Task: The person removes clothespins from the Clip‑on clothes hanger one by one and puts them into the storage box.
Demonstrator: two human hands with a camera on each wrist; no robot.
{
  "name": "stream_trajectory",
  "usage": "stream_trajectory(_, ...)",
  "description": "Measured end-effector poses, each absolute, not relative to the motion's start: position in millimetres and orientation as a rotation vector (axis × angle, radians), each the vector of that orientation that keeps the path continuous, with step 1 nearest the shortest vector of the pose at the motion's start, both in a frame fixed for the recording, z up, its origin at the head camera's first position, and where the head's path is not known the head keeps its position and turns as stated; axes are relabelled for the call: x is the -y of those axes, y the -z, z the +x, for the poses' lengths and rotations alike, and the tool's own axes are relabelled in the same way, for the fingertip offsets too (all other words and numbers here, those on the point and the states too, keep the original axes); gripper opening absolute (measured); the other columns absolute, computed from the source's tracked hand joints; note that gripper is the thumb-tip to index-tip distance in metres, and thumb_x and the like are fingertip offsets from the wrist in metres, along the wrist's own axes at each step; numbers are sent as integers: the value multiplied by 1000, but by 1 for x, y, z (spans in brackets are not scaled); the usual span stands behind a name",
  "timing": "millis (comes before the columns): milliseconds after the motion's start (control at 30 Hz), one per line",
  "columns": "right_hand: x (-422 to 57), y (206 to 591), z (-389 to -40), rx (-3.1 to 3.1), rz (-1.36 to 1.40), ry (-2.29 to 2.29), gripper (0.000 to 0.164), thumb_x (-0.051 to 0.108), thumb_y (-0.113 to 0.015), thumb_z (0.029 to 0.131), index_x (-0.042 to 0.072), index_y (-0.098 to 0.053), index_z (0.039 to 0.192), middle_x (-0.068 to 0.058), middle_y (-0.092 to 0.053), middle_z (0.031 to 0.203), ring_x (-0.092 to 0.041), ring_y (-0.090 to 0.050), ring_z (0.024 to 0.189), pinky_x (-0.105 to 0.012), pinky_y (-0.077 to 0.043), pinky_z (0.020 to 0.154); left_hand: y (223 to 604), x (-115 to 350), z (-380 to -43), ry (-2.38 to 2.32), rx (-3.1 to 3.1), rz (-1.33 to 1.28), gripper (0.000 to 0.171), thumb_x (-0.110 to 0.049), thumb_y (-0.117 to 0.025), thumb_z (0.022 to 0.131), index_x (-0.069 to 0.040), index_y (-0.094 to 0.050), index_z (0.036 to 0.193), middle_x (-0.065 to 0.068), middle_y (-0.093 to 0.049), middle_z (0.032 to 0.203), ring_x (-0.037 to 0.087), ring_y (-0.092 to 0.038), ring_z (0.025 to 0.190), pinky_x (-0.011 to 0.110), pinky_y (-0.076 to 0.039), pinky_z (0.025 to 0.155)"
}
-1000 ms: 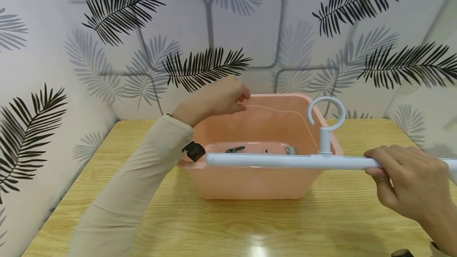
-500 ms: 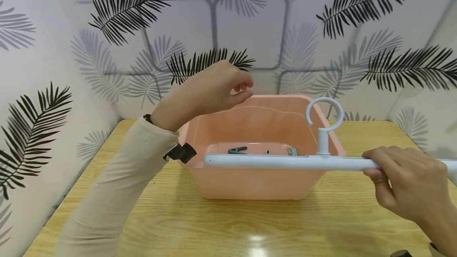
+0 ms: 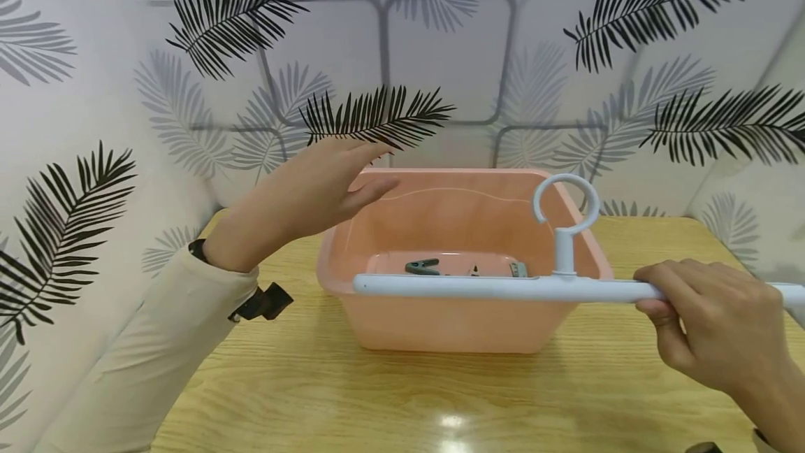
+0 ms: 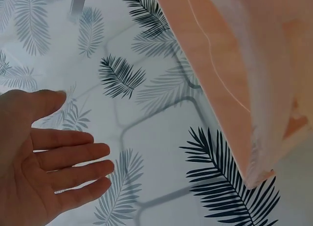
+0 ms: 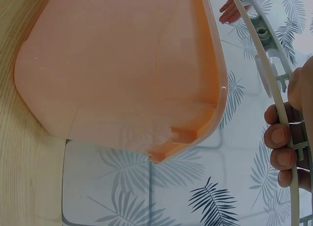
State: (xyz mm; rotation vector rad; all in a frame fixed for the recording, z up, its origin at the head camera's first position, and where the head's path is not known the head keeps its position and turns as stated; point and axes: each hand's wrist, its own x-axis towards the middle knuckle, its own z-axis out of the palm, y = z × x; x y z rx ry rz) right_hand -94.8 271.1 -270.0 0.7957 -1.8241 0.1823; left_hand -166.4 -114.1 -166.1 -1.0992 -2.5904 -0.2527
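My right hand [image 3: 723, 320] grips the bar of a pale blue plastic clothes hanger [image 3: 465, 286], held level across the head view with its round hook [image 3: 569, 184] upward. In the right wrist view, the fingers [image 5: 282, 158] curl round the hanger's ribbed underside. The hanger overlaps the near rim of a pink plastic basin [image 3: 446, 331]. Over the basin's left rear side, my left hand [image 3: 308, 191] holds nothing. Its fingers look straight and spread in the left wrist view. On the basin floor lie a dark grey-green clothespin [image 3: 421, 267] and a paler clip-like piece [image 3: 518, 269].
The basin stands on a wood-grain table [image 3: 390, 397]. Behind it rises a wall [image 3: 440, 54] with a leaf pattern. A small dark piece [image 3: 474, 270] shows between the two items in the basin, partly behind the hanger bar.
My left hand has moved left and its fingers have straightened. The right hand keeps its grip on the hanger. More of the clothespin shows.
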Motion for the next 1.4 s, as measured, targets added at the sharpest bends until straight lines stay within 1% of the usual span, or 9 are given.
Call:
stream_trajectory(33,-271,270,-94,1828,798,-181,51,42,-37,100,5,-59,71,1,-52,57,-19,-41,42,-36,-31,38,168,116,-165,256,2629,-1055,47,-31,-49,101,3,-50,134,20,-57,129,34,-53,121,44,-39,104)
stream_trajectory(133,-269,270,-93,1832,800,-182,52,43,-36,100,6,-59,71,2,-50,57,-18,-39,42,-35,-30,38,175,120,-164,258,2734,-960,59,-37,-38,104,5,-35,145,21,-38,148,34,-29,141,44,-22,114)
stream_trajectory(233,-265,270,-90,1837,804,-178,53,43,-36,101,6,-58,71,2,-50,56,-18,-39,42,-35,-30,37,183,123,-165,227,2814,-906,65,-41,-32,105,5,-21,150,20,-20,156,33,-8,147,44,-7,117)
stream_trajectory(367,-259,268,-84,1853,818,-175,53,43,-35,102,6,-56,70,3,-47,54,-16,-38,41,-30,-27,34,198,126,-172,182,2876,-865,70,-43,-29,105,8,-13,149,23,-7,158,34,3,146,45,1,117)
stream_trajectory(500,-254,268,-78,1878,825,-178,52,42,-34,102,7,-55,69,6,-42,53,-11,-32,40,-24,-20,33,215,128,-177,215,2947,-827,72,-44,-26,105,10,-10,149,25,-3,157,36,7,146,45,3,117)
stream_trajectory(700,-254,273,-76,1876,833,-194,52,44,-34,102,9,-54,69,8,-40,55,-8,-30,42,-23,-18,33,236,132,-187,265,3016,-779,68,-41,-21,106,12,-12,147,28,-3,156,38,4,145,47,-1,117)
stream_trajectory(900,-256,278,-74,1893,840,-191,53,44,-34,102,8,-54,69,7,-43,56,-5,-29,43,-23,-19,33,244,135,-191,230,3039,-748,66,-37,-19,106,15,-14,146,31,-8,154,41,-2,145,48,-3,117)
stream_trajectory(1300,-249,279,-64,1872,888,-227,50,39,-35,103,8,-55,70,6,-45,58,-6,-33,43,-21,-23,32,248,136,-192,305,3118,-681,68,-41,-15,106,14,-10,147,30,-6,155,42,0,144,50,-5,116)
stream_trajectory(1400,-246,279,-62,1838,929,-252,50,38,-36,103,7,-56,70,5,-44,58,-5,-31,43,-21,-22,33,250,137,-192,321,3126,-668,68,-41,-15,106,13,-10,147,30,-5,155,42,0,144,50,-5,116)
